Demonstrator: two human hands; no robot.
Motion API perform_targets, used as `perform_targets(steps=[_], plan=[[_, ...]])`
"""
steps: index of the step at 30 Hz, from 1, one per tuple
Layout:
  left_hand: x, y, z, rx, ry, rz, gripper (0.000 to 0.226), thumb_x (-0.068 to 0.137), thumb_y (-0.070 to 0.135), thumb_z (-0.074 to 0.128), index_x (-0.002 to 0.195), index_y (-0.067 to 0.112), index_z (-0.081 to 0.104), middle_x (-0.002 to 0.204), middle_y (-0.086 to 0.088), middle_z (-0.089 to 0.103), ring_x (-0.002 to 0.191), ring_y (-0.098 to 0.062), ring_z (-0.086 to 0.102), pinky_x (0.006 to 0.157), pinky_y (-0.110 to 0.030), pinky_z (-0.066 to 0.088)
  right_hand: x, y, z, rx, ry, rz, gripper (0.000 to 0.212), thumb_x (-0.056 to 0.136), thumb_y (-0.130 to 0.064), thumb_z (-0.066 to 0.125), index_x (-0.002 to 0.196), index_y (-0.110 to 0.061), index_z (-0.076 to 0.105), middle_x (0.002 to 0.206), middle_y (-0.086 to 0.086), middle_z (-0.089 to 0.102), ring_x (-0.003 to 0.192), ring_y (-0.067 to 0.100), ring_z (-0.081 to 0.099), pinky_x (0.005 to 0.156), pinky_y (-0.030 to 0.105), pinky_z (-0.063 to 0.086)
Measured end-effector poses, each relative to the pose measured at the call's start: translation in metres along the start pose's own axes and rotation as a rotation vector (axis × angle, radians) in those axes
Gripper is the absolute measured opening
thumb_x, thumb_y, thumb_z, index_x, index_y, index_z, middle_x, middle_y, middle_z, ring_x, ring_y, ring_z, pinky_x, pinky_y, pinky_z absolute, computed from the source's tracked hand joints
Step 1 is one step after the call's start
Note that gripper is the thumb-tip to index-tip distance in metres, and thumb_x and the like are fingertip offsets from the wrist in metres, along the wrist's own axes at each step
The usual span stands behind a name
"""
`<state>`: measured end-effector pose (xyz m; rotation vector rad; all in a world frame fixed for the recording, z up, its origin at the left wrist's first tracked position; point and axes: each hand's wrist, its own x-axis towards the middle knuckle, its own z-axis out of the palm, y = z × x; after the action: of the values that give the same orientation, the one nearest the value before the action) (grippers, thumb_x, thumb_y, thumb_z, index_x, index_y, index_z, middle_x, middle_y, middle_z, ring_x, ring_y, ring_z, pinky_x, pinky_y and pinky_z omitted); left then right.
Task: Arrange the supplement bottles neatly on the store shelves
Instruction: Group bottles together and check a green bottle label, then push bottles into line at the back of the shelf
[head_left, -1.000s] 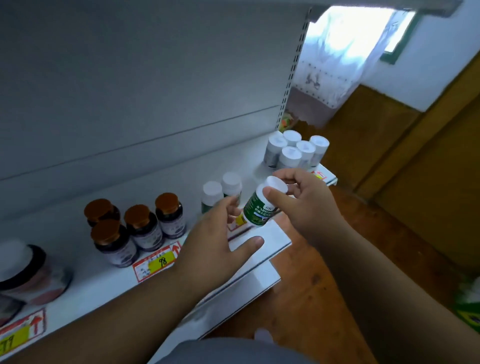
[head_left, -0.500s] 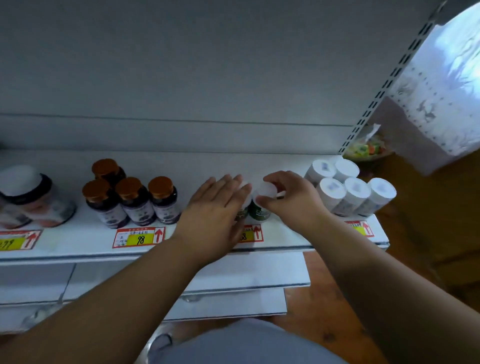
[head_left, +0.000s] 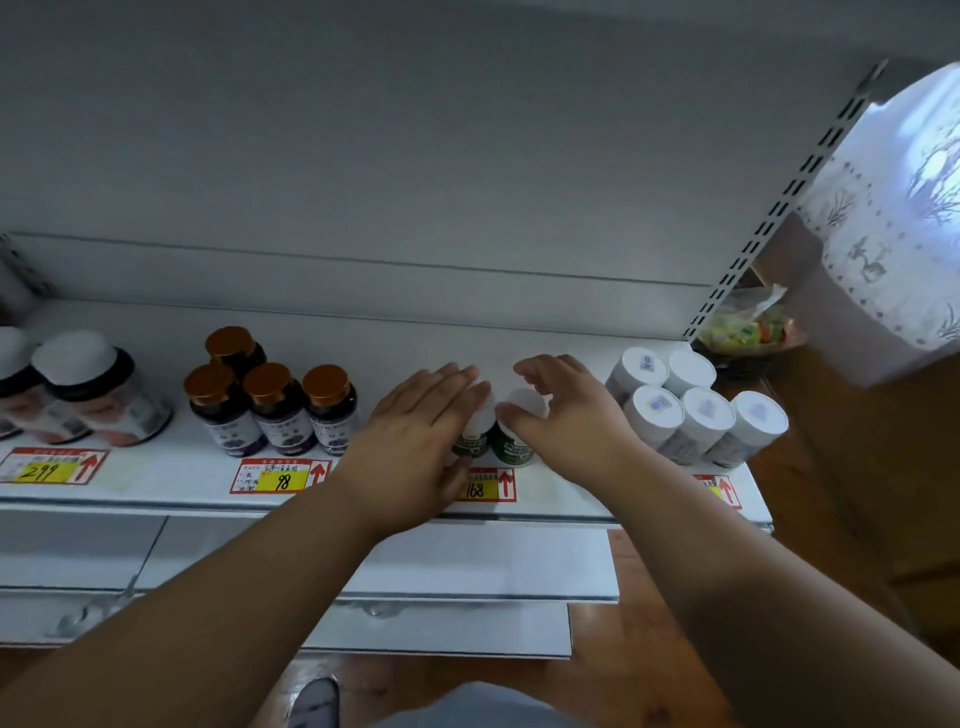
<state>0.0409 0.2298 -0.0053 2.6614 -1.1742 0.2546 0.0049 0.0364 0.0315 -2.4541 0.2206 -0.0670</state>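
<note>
Two green supplement bottles (head_left: 493, 441) are steadied mid-shelf (head_left: 156, 483) by a flat left hand (head_left: 415, 441) and a loosely curled right hand (head_left: 566, 415), with neighbouring groups seemingly arranged already and little left undone.

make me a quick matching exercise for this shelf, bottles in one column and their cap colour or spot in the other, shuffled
Things
1. dark bottles with purple labels
2. green-labelled bottles
3. grey-labelled cylinder bottles
4. wide jars with pinkish labels

Descriptions
A. far left of the shelf, broad white lids
B. between the left hand and right hand
C. copper-brown caps
D. group of five at the right end, white caps

Pairs: 1-C, 2-B, 3-D, 4-A
</note>
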Motion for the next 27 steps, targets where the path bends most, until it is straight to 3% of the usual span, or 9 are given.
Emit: perform_targets(steps=[5,9,12,17,23,27], plan=[[-0.024,0.002,-0.026,-0.190,0.249,-0.134,0.053,0.082,0.027,0.060,0.132,0.015,0.048,0.131,-0.004,0.054,0.121,-0.020,0.046,0.102,-0.037,0.039,-0.010,-0.042,-0.006,-0.016,0.122,-0.157,0.036,0.089,-0.036,0.061,0.124,-0.027,0.055,0.123,-0.010,0.050,0.116,0.012,0.047,0.087,0.024,0.037],[-0.065,-0.014,-0.053,-0.271,0.325,-0.225,0.045,0.084,0.032,0.053,0.127,0.019,0.051,0.120,0.001,0.057,0.110,-0.014,0.049,0.092,-0.032,0.044,-0.021,-0.102,0.012,0.017,0.157,-0.286,0.033,0.089,-0.035,0.060,0.121,-0.027,0.058,0.118,-0.011,0.052,0.111,0.008,0.050,0.091,0.029,0.046],[-0.107,-0.049,-0.078,-0.305,0.353,-0.300,0.046,0.083,0.035,0.050,0.127,0.021,0.052,0.115,0.006,0.059,0.106,-0.012,0.051,0.088,-0.030,0.043,-0.027,-0.158,0.042,0.092,0.149,-0.372,0.033,0.089,-0.034,0.061,0.121,-0.025,0.057,0.115,-0.011,0.054,0.108,0.007,0.052,0.094,0.032,0.048],[-0.212,-0.138,-0.118,-0.243,0.382,-0.464,0.042,0.084,0.036,0.052,0.125,0.028,0.051,0.108,0.016,0.057,0.102,-0.008,0.050,0.083,-0.032,0.045,-0.040,-0.266,0.123,0.237,0.065,-0.447,0.039,0.090,-0.043,0.059,0.125,-0.034,0.047,0.108,-0.012,0.054,0.099,0.002,0.053,0.084,0.023,0.046],[-0.297,-0.227,-0.167,-0.156,0.400,-0.598,0.029,0.084,0.031,0.056,0.113,0.028,0.062,0.108,0.009,0.059,0.104,-0.008,0.048,0.084,-0.019,0.034,-0.040,-0.384,0.218,0.338,-0.023,-0.586,0.010,0.090,-0.036,0.062,0.095,-0.028,0.061,0.101,-0.013,0.048,0.089,-0.001,0.054,0.077,0.016,0.046],[-0.317,-0.274,-0.177,-0.203,0.380,-0.677,0.037,0.088,0.032,0.057,0.125,0.028,0.054,0.116,0.012,0.057,0.108,-0.008,0.049,0.087,-0.022,0.037,-0.014,-0.434,0.252,0.265,-0.077,-0.577,0.020,0.087,-0.040,0.064,0.104,-0.031,0.059,0.101,-0.022,0.045,0.092,-0.007,0.049,0.079,0.028,0.051]])
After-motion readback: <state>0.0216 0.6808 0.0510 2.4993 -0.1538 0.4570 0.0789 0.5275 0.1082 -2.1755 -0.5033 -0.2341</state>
